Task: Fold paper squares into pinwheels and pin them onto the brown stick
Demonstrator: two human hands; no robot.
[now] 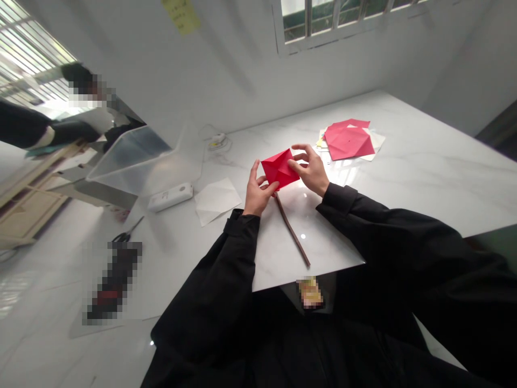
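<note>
1. Red folded paper point(279, 167), held above the surface point(412, 183): likely light, crisp, easily creased; best taken by opposite edges.
2. Left hand point(258, 195), right hand point(312, 170): each grip pinches 1 side.
3. Brown rod point(291, 230): just beside the paper, nearer the person.

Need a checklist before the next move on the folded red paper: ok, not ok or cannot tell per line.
1. Left hand on the folded red paper: ok, thumb at its lower edge.
2. Right hand on the paper: ok, at the right side.
3. Flaps fully pressed flat: cannot tell at this size.
4. Brown stick free of the paper: cannot tell, its upper end shows right by the paper's lower edge and the left thumb.
5. Scissors away from both hands: ok, well off to the left.
6. Red and white paper pile apart from the work: ok, beyond the right hand.
</note>
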